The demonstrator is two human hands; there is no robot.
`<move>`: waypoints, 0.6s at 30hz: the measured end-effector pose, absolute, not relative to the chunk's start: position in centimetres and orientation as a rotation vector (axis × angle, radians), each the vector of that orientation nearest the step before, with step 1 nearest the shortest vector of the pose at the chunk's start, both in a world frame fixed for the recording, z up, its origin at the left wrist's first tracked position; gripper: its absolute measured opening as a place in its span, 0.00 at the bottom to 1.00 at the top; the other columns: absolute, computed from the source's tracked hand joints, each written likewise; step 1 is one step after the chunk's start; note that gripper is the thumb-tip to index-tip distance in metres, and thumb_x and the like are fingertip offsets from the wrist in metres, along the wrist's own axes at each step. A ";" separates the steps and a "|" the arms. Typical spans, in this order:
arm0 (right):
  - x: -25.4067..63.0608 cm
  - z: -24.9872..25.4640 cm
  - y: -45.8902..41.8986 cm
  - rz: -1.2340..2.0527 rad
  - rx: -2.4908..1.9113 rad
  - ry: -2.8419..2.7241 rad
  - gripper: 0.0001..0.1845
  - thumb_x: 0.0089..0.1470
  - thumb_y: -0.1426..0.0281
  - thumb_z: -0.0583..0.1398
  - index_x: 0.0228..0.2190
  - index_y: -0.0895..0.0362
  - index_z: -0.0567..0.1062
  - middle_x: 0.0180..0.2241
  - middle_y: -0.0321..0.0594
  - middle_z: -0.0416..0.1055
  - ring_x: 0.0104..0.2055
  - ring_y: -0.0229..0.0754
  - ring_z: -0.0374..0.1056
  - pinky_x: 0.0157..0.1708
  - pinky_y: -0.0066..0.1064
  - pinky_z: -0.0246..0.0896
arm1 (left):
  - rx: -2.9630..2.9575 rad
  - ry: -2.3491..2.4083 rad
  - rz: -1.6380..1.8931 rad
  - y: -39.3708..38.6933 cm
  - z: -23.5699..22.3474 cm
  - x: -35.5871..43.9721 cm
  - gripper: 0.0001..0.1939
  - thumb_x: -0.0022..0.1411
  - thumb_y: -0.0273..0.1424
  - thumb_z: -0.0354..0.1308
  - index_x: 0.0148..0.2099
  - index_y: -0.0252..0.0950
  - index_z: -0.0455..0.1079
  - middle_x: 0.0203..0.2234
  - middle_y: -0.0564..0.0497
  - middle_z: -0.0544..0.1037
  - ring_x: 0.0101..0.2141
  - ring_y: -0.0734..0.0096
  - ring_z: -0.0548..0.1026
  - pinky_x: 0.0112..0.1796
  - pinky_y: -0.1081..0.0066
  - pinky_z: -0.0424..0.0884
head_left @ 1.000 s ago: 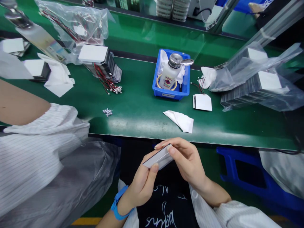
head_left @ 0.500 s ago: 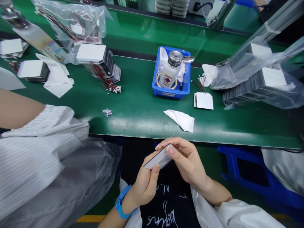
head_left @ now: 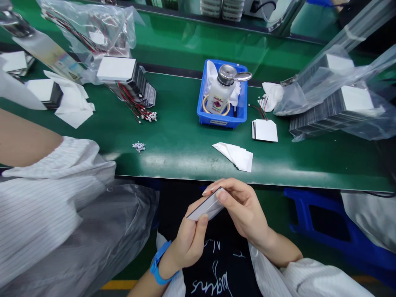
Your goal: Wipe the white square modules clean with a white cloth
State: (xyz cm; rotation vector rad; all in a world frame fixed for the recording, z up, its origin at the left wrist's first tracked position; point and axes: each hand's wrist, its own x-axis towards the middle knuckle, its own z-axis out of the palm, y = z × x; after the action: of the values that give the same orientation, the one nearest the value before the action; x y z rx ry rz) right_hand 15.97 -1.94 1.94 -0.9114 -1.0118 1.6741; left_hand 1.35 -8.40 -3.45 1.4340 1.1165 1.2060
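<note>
Between my two hands, in front of the bench edge, is a thin white rectangular panel (head_left: 206,207) with a dark edge, held tilted. My left hand (head_left: 192,239) grips its lower left end, thumb on the white face. At the upper right end, my right hand (head_left: 244,208) has its thumb on the face and its fingers behind. The panel's underside is hidden. Just beyond, a folded white cloth (head_left: 235,156) lies on the green bench (head_left: 179,136). A small stack of white panels (head_left: 265,130) with thin red and black wires sits to its right.
A blue tray (head_left: 221,122) holds a pump bottle (head_left: 220,93). At left are a tall panel stack (head_left: 119,69) with wires, a pile of small white bits (head_left: 139,147) and a co-worker's sleeve (head_left: 55,165). Plastic-wrapped panels (head_left: 334,109) stand right, above a blue stool (head_left: 321,222).
My hands keep the same hold on the panel, almost still. The view has shifted slightly. At the far left, the co-worker's white sheet moved away and came back over the panels.
</note>
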 end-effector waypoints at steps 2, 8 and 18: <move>16.0 1.9 -1.9 1.670 -0.930 -1.012 0.06 0.60 0.69 0.62 0.38 0.49 0.80 0.39 0.35 0.80 0.42 0.39 0.76 0.43 0.33 0.72 | 1.432 1.108 1.213 -8.3 -3.4 1.4 0.25 0.71 0.27 0.48 0.68 0.43 0.58 0.58 0.45 0.72 0.56 0.57 0.72 0.54 0.62 0.73; 15.9 1.8 -2.0 1.674 -0.954 -1.006 0.05 0.60 0.67 0.62 0.37 0.49 0.79 0.38 0.35 0.80 0.41 0.39 0.76 0.42 0.33 0.73 | 1.414 1.096 1.216 -8.3 -3.5 1.5 0.24 0.71 0.27 0.48 0.67 0.43 0.58 0.57 0.44 0.73 0.56 0.57 0.73 0.55 0.61 0.73; 16.5 3.1 -1.4 1.457 -1.031 -1.259 0.11 0.62 0.71 0.60 0.44 0.48 0.79 0.44 0.36 0.79 0.47 0.41 0.76 0.48 0.36 0.74 | 1.416 1.136 1.234 -8.5 -3.0 1.2 0.24 0.71 0.27 0.48 0.67 0.43 0.58 0.59 0.44 0.71 0.57 0.58 0.72 0.55 0.61 0.73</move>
State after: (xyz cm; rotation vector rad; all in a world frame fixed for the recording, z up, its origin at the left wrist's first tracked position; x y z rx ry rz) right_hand 16.45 -1.43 3.10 -1.0308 -1.2587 1.4568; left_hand 1.22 -8.52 -3.03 1.4163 1.1359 1.2341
